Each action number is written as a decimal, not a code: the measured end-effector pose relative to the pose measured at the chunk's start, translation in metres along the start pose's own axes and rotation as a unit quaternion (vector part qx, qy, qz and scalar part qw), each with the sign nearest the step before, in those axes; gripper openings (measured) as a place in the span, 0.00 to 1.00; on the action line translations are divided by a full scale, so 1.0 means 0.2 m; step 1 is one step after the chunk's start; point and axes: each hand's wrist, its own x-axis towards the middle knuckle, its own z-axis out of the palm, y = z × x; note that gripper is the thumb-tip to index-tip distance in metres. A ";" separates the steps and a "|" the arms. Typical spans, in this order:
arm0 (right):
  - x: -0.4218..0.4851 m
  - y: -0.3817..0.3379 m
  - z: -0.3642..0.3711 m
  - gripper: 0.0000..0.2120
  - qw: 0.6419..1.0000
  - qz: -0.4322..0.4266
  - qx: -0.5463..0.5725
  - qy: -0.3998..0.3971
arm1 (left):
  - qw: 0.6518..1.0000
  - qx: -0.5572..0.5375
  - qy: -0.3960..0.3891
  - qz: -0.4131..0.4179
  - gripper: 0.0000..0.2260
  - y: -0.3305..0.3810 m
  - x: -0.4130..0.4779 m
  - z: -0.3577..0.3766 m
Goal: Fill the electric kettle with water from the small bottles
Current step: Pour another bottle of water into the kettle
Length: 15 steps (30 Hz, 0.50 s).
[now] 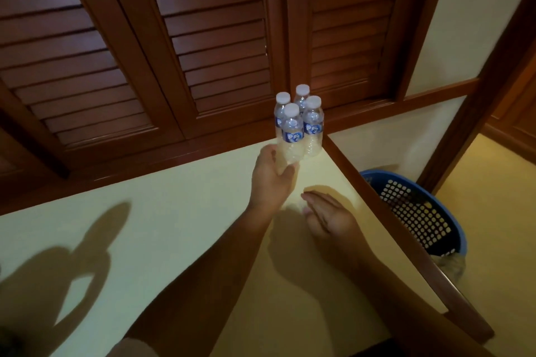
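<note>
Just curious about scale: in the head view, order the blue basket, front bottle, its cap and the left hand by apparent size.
1. blue basket, though partly hidden.
2. left hand and front bottle: alike, and the hand is nearer, so unranked.
3. cap.

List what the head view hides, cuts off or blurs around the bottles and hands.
Head view throughout.
Front bottle: the left hand covers its base.
Rear bottle: the others hide all but its cap and neck.
Right hand: blurred, contact with the table unclear.
Blue basket: the table's rim cuts off its near side.

Bottle labels [293,136]: nothing legible
</note>
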 end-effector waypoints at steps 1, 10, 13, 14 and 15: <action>-0.01 -0.01 0.00 0.23 1.000 -0.015 0.000 -0.002 | 1.000 -0.005 -0.011 0.004 0.21 -0.02 -0.08 -0.05; -0.12 -0.63 0.22 0.17 0.974 -0.156 0.155 -0.057 | 0.997 -0.037 0.073 -0.010 0.23 -0.23 -0.80 -0.78; -0.21 -0.90 0.35 0.19 0.950 -0.227 0.184 -0.112 | 0.986 -0.057 0.157 -0.020 0.20 -0.29 -1.05 -1.01; -0.24 -0.98 0.38 0.18 0.940 -0.254 0.186 -0.133 | 0.979 -0.057 0.193 -0.014 0.19 -0.29 -1.14 -1.08; -0.27 -1.06 0.42 0.18 0.929 -0.276 0.193 -0.154 | 0.972 -0.053 0.230 -0.011 0.19 -0.29 -1.22 -1.14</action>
